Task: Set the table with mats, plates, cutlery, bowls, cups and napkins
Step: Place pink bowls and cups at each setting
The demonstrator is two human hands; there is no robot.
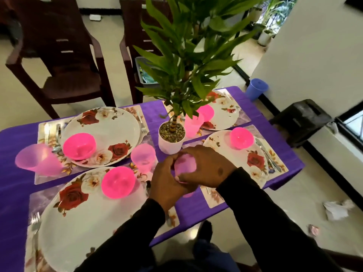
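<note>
Gripping pink cup (185, 165), both hands (188, 173) curled.

1. Soft daylight enters from the window (353, 122) at right.
2. The white plates (110, 126) show mild glare.
3. The plant (188, 46) leaves look blurred.
4. Wide-angle distortion bends the frame's edges.

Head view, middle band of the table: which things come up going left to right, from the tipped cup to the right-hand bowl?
Tipped pink cup → pink bowl on the far-left plate → upright pink cup → white plant pot → pink bowl on the right plate.
</note>
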